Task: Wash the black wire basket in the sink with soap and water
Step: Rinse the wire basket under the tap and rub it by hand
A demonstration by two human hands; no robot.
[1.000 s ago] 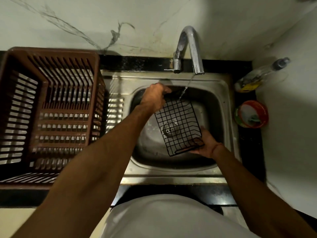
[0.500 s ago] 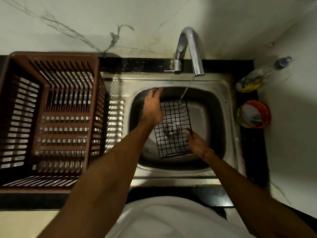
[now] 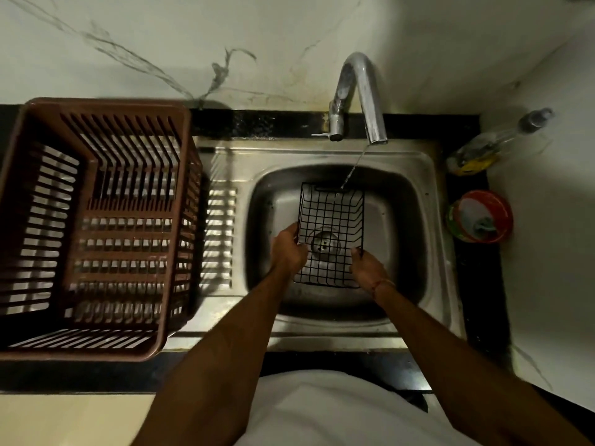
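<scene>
My left hand (image 3: 287, 251) and right hand (image 3: 365, 268) grip the wire basket (image 3: 331, 235) by its sides. Tap (image 3: 363, 98) water hits its far edge over the sink (image 3: 418, 175).

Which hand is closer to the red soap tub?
Right. The right hand grips the wire basket on the side toward the soap tub; the left hand grips the far side.

A black grid-patterned wire basket (image 3: 331, 233) in a silvery steel sink (image 3: 428, 220); a brown slatted plastic crate (image 3: 96, 226); black worktop (image 3: 273, 123); white grey-veined marble wall (image 3: 161, 53).
</scene>
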